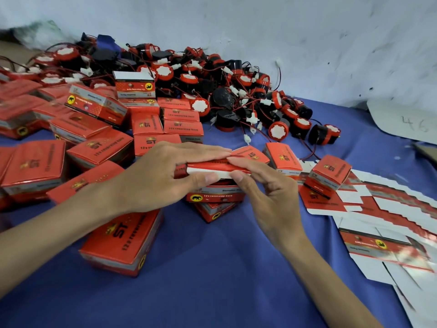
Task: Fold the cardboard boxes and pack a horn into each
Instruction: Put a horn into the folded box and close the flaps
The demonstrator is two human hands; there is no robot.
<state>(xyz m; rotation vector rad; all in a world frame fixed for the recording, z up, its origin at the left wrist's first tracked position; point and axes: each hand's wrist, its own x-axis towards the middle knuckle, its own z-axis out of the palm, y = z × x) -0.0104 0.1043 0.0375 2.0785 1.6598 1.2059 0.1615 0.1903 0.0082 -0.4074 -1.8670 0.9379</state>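
The box [203, 165] I'm working on sits near the middle of the blue-covered worktop [212, 280], its red lid flap folded down and a white tuck edge showing. My left hand [160, 176] grips it, fingers flat along the top and thumb against the white edge. My right hand [272, 197] pinches the same flap between forefinger and thumb. Closed boxes [94, 147] crowd the left. A heap of red-and-black horns [236, 91] lies behind, against the wall [283, 31]. Flat blanks [390, 223] fan out on the right.
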